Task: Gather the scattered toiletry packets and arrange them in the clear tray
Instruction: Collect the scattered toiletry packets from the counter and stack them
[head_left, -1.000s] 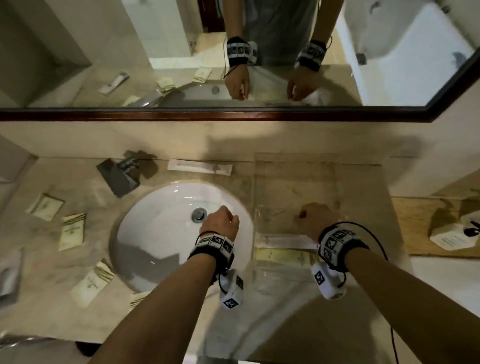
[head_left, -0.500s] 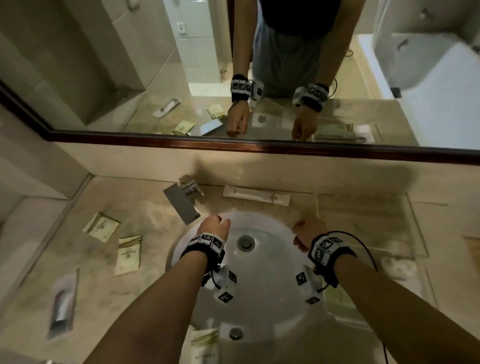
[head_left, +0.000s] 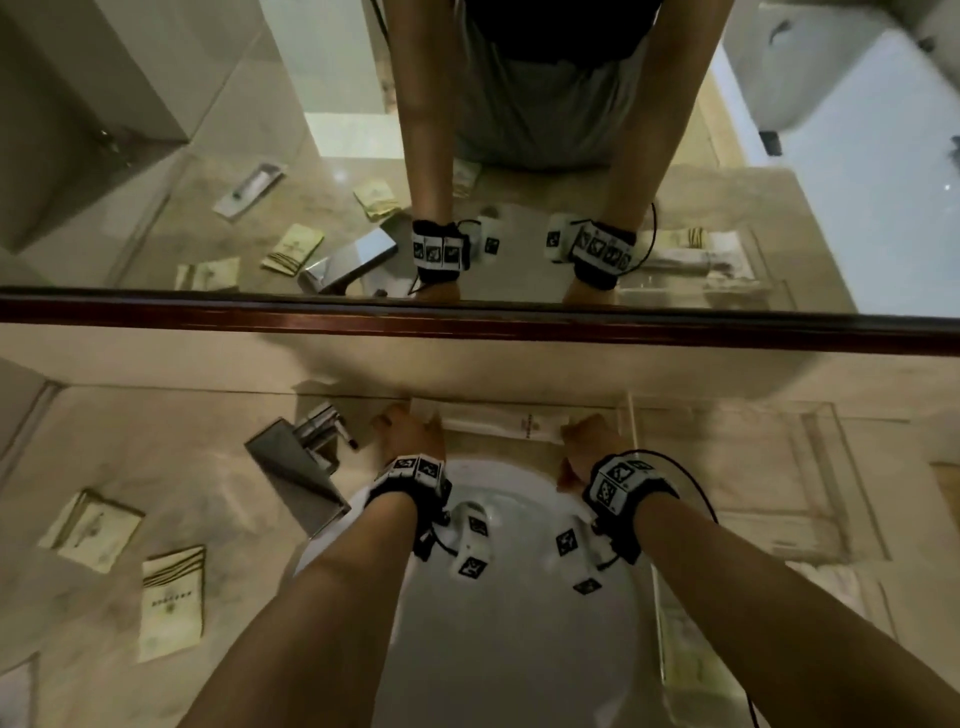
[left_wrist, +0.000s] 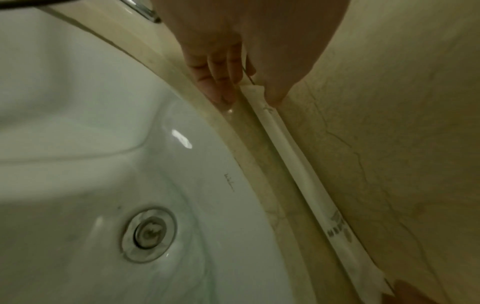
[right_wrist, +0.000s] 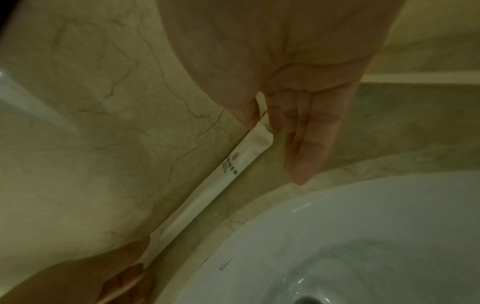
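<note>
Marble bench (head_left: 171, 467) runs under a wall mirror, with a white basin (head_left: 519, 649) sunk in it. At left, three cream sachets (head_left: 174, 597) lie loose. Behind the basin, against the wall, lies a long white printed packet (head_left: 501, 423). The left hand (head_left: 410, 431) pinches its left end, the right hand (head_left: 589, 436) its right end, likely to lift the limp strip level. The clear tray (head_left: 737, 467) waits at right.

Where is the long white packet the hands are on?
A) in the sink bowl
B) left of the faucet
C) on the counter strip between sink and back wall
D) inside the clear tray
C: the long white packet lies along the ledge behind the sink, left hand and right hand at its two ends.
</note>
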